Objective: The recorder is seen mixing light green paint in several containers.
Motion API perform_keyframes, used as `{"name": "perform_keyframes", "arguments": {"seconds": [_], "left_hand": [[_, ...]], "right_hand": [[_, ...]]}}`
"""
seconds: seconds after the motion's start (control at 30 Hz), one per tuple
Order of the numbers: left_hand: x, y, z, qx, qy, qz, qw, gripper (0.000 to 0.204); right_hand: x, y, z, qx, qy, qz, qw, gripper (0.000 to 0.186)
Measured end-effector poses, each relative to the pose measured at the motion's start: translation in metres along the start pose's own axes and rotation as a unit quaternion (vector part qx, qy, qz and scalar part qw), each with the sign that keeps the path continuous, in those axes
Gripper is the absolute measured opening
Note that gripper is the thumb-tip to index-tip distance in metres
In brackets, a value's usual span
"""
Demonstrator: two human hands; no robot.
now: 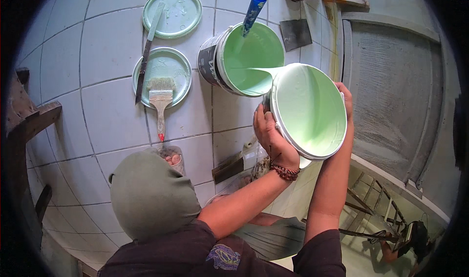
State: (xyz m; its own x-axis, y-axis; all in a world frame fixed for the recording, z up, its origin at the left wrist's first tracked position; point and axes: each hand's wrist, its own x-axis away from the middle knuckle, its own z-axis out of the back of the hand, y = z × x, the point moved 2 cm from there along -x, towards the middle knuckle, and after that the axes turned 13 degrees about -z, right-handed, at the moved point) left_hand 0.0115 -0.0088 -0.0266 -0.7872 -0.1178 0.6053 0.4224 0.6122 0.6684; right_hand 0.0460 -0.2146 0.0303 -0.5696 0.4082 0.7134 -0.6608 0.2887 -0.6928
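Grip: you are grasping the white bucket (294, 91) in both hands. Your left hand (274, 139) is clasping its near left side, fingers spread along the outer wall; your right hand (346, 98) is holding the opposite side, mostly hidden behind the rim.

Position: the white bucket is hanging above the floor (115, 42), tipping leftward, its mouth facing you. Pale green paint (264, 71) is streaming over its lip into the labelled bucket (210, 64), which is standing on the tiles just beyond, to the left. Contact between the two rims: cannot tell. A blue handle (253, 15) is leaning up out of the labelled bucket.

Surroundings: two paint-smeared lids, the far lid (181, 20) and the near lid (178, 66), are lying to the left. A long flat strip (149, 47) is resting across both. A brush (160, 101) is lying bristles-first on the near lid, its red-tipped handle extending toward you. A dark square (295, 34) is lying beyond the labelled bucket, to the right.
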Motion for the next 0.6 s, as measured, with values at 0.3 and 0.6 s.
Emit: {"name": "perform_keyframes", "arguments": {"seconds": [0.3,0.6], "left_hand": [[-0.002,0.018,0.003,-0.077,0.005,-0.019,0.997,0.053],[0.010,0.011,0.010,-0.207,-0.026,-0.113,0.971,0.052]], "right_hand": [[0.015,0.011,-0.013,-0.001,-0.001,0.041,0.999,0.020],[0.015,0.015,-0.003,-0.043,-0.002,0.018,0.999,0.021]]}}
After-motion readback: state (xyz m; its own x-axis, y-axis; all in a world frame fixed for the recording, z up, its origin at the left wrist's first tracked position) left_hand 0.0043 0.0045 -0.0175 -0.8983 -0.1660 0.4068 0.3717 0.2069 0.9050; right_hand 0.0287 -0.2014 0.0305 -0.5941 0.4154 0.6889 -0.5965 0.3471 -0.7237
